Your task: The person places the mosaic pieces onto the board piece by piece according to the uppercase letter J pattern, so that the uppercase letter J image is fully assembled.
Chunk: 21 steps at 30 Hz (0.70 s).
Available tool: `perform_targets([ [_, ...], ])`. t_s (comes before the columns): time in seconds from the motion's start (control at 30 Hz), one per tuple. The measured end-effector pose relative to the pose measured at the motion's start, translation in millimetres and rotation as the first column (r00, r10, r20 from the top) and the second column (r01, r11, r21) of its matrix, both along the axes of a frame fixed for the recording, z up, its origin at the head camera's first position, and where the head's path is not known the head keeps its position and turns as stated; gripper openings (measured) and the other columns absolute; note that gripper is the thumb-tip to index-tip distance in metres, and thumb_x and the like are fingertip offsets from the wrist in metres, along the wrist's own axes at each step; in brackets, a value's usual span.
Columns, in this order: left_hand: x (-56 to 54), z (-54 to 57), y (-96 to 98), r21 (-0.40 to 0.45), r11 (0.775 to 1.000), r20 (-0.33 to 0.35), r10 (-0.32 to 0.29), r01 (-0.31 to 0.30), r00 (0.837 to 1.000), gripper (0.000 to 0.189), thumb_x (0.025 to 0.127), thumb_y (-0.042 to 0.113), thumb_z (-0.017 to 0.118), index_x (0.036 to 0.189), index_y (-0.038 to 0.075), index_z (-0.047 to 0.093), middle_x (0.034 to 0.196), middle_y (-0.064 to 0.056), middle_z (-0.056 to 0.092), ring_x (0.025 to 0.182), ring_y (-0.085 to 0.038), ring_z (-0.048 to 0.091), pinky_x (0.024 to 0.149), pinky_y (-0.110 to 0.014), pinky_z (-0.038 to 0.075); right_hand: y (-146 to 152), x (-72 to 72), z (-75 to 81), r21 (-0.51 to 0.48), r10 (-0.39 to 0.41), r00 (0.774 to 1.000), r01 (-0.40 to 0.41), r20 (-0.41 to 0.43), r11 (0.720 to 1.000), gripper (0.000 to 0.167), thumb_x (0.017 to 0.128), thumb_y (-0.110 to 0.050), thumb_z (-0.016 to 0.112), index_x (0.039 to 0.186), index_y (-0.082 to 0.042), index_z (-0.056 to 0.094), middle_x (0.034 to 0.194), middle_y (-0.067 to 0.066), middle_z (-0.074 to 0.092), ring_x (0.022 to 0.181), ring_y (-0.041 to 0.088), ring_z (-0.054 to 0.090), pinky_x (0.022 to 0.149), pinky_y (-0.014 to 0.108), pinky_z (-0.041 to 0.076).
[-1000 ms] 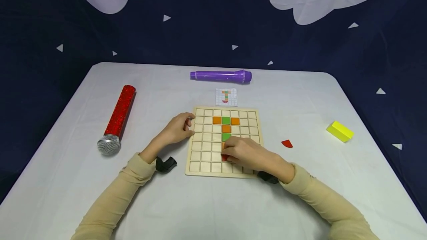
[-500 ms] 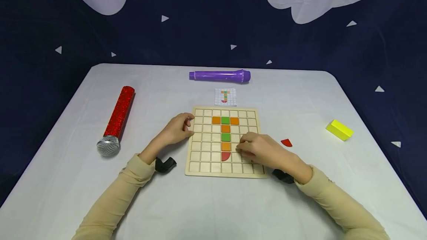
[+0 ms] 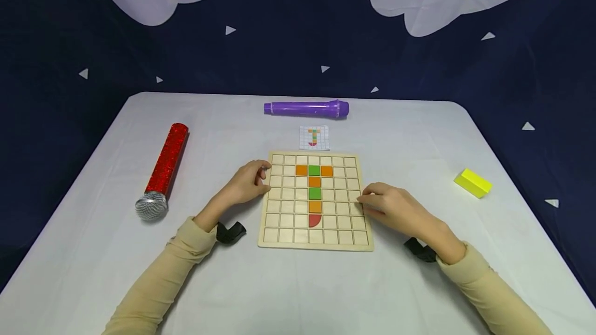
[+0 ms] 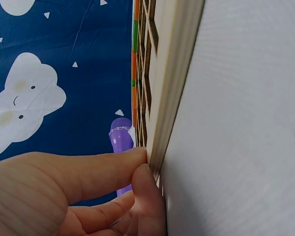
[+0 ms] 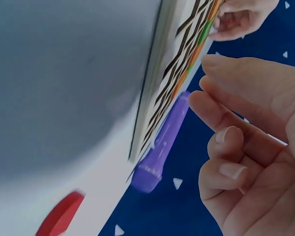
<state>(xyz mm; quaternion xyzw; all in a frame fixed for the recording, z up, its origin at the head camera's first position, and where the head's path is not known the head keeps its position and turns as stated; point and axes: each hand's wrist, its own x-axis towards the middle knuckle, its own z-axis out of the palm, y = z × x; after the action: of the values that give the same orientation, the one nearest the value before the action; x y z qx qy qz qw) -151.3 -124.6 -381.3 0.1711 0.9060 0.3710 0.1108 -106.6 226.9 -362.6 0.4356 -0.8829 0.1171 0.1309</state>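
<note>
A square wooden grid board (image 3: 288,221) lies mid-table. Set in its cells are orange and green square tiles, with one red quarter-round tile (image 3: 314,220) at the bottom of the column. My left hand (image 3: 243,182) holds the board's left edge; thumb and fingertips meet at the rim in the left wrist view. Over the right edge hovers my right hand (image 3: 396,209), fingers loosely bent, nothing between thumb and index finger. A loose red quarter-round tile (image 5: 60,215) shows in the right wrist view; in the head view the right hand hides it.
A small pattern card (image 3: 314,138) lies beyond the board, with a purple toy microphone (image 3: 304,109) behind it. A glittery red microphone (image 3: 164,169) rests at left. A yellow block (image 3: 473,183) sits at right.
My right hand has let go of the red quarter-round tile in the column's bottom cell and moved right to the board's right edge. The left hand has stayed put.
</note>
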Motion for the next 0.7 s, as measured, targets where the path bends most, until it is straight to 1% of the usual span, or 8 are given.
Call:
perform_targets([
  [0.17,0.0,0.0,0.5,-0.001,1.000,-0.002,0.007,-0.007,1.000,0.049,0.083,0.003,0.065,0.128,-0.007,0.046,0.092,-0.012,0.051,0.074,-0.016,0.050,0.067,-0.026,0.040,14.2,-1.8,0.0,0.005,-0.027,1.000,0.027,-0.016,1.000,0.029,0.066,0.000,0.079,0.094,-0.003,0.072,0.092,0.007,0.066,0.082,0.017,0.064,0.067,0.030,0.054],
  [0.27,0.1,-0.2,0.4,-0.004,1.000,0.001,0.008,-0.008,1.000,0.049,0.083,0.003,0.065,0.128,-0.007,0.046,0.092,-0.012,0.051,0.075,-0.015,0.050,0.068,-0.025,0.040,21.7,-2.7,-0.7,0.008,-0.040,0.999,0.040,-0.018,0.999,0.030,0.065,0.001,0.079,0.094,-0.003,0.072,0.093,0.007,0.066,0.083,0.018,0.064,0.068,0.032,0.054],
  [0.5,0.2,-0.2,-0.7,-0.003,1.000,0.002,0.005,-0.005,1.000,0.050,0.083,0.003,0.065,0.128,-0.007,0.046,0.092,-0.012,0.051,0.075,-0.016,0.050,0.067,-0.026,0.040,37.7,-3.7,-2.4,0.015,-0.096,0.995,0.097,-0.032,0.995,0.027,0.066,0.004,0.077,0.092,-0.003,0.072,0.090,0.006,0.066,0.078,0.016,0.063,0.063,0.031,0.053],
  [0.7,-0.4,-1.4,0.1,0.001,1.000,0.009,0.002,-0.002,1.000,0.049,0.083,0.003,0.064,0.128,-0.007,0.046,0.092,-0.012,0.051,0.075,-0.016,0.050,0.067,-0.026,0.040,51.0,-1.2,-4.6,0.065,-0.159,0.987,0.160,-0.022,0.985,0.025,0.068,0.000,0.077,0.093,-0.001,0.072,0.091,0.008,0.066,0.080,0.019,0.065,0.063,0.033,0.053],
])
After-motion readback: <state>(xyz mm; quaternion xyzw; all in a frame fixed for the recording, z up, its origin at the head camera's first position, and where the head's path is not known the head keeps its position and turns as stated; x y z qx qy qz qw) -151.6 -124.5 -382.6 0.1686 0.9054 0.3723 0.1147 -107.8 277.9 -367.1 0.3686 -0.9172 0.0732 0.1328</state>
